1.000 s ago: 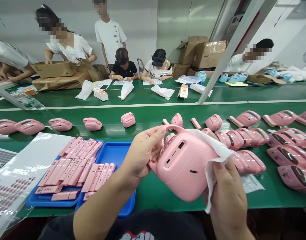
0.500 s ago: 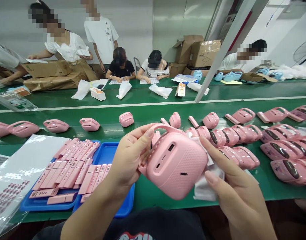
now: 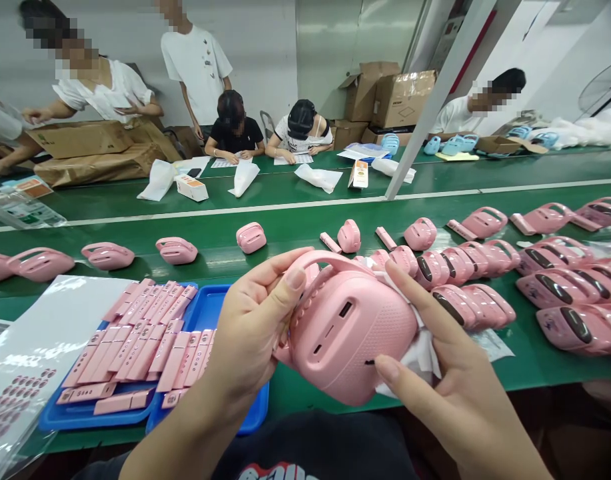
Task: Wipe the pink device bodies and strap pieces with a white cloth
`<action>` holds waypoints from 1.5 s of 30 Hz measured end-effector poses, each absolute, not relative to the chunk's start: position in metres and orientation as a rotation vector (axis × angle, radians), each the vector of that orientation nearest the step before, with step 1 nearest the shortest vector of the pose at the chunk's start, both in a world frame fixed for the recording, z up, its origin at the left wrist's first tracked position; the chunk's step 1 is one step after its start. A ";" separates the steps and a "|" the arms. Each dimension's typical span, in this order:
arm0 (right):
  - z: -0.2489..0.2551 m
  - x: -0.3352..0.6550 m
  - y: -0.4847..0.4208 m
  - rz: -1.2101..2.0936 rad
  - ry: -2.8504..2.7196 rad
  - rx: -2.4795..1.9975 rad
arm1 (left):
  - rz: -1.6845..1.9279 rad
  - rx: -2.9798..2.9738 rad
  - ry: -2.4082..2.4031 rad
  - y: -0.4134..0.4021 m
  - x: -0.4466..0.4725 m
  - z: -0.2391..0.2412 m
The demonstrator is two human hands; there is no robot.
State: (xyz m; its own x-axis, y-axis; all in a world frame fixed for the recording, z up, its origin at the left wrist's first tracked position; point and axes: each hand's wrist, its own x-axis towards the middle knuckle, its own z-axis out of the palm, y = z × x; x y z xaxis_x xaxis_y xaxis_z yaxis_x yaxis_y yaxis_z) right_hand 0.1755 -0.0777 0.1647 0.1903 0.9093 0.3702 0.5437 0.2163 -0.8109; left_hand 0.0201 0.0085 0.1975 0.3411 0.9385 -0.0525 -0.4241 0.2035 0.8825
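A pink portable speaker (image 3: 345,347) with a carry handle is tilted in front of me, its port panel and dotted grille facing me. My left hand (image 3: 255,320) is closed round the handle side, thumb over the handle. On the other side, my right hand (image 3: 455,393) has a crumpled white cloth (image 3: 422,353) under its fingers against the speaker. The right thumb touches the grille beside a small black mark (image 3: 369,362). The fingertips behind the speaker are hidden.
Blue trays (image 3: 95,419) of pink bars with buttons (image 3: 135,340) stand left, beside a plastic-covered sheet (image 3: 55,327). More pink speakers (image 3: 570,327) crowd the right and line the green bench (image 3: 215,220). Several people work across it; a white post (image 3: 420,140) rises between.
My right thumb has moved in from the cloth onto the speaker's grille by the black mark. The cloth is now more hidden behind the speaker and hand. The view has shifted slightly.
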 end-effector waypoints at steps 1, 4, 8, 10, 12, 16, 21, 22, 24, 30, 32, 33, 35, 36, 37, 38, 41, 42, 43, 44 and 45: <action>0.164 0.175 -0.077 0.435 -1.478 -1.471 | 1.077 0.923 0.711 0.008 0.020 0.197; 0.161 0.173 -0.075 0.381 -1.480 -1.515 | 1.090 0.950 0.735 0.007 0.021 0.194; 0.161 0.172 -0.075 0.409 -1.504 -1.524 | 1.067 0.974 0.735 0.005 0.019 0.193; 0.161 0.172 -0.076 0.394 -1.509 -1.540 | 1.076 0.999 0.761 0.004 0.019 0.193; 0.161 0.170 -0.076 0.342 -1.516 -1.555 | 1.098 1.035 0.802 0.003 0.018 0.194; 0.159 0.169 -0.077 0.266 -1.543 -1.566 | 1.114 1.086 0.850 0.002 0.018 0.194; 0.160 0.174 -0.078 0.365 -1.571 -1.522 | 1.111 1.089 0.830 0.002 0.018 0.193; 0.160 0.174 -0.078 0.390 -1.576 -1.507 | 1.109 1.092 0.823 0.002 0.018 0.193; 0.161 0.175 -0.077 0.405 -1.571 -1.503 | 1.110 1.090 0.818 0.003 0.018 0.193; 0.160 0.172 -0.078 0.346 -1.553 -1.534 | 1.124 1.076 0.842 0.002 0.020 0.195; 0.160 0.172 -0.079 0.345 -1.556 -1.529 | 1.127 1.069 0.844 0.001 0.020 0.195; 0.160 0.173 -0.079 0.340 -1.550 -1.531 | 1.129 1.066 0.844 0.001 0.020 0.196; 0.161 0.173 -0.079 0.328 -1.542 -1.536 | 1.121 1.068 0.830 0.001 0.020 0.196; 0.161 0.173 -0.079 0.323 -1.546 -1.535 | 1.117 1.069 0.822 0.001 0.019 0.196; 0.161 0.174 -0.079 0.323 -1.552 -1.532 | 1.116 1.066 0.820 0.001 0.019 0.196; 0.161 0.174 -0.078 0.327 -1.561 -1.525 | 1.117 1.061 0.821 0.002 0.020 0.195; 0.163 0.176 -0.078 0.422 -1.582 -1.519 | 1.137 1.044 0.834 0.002 0.020 0.195; 0.163 0.176 -0.078 0.468 -1.588 -1.516 | 1.143 1.039 0.838 0.002 0.021 0.194; 0.163 0.176 -0.078 0.501 -1.585 -1.518 | 1.146 1.037 0.839 0.002 0.021 0.194; 0.163 0.176 -0.078 0.518 -1.577 -1.524 | 1.149 1.035 0.839 0.002 0.021 0.194; 0.163 0.176 -0.078 0.516 -1.564 -1.530 | 1.148 1.036 0.837 0.002 0.021 0.193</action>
State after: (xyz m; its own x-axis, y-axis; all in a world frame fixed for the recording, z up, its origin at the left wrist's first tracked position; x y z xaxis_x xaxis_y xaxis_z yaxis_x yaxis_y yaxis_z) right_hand 0.1758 -0.0778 0.1634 0.1274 0.9492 0.2878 0.5913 0.1603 -0.7904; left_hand 0.0210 0.0020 0.1932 0.2254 0.9742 -0.0117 -0.3086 0.0828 0.9476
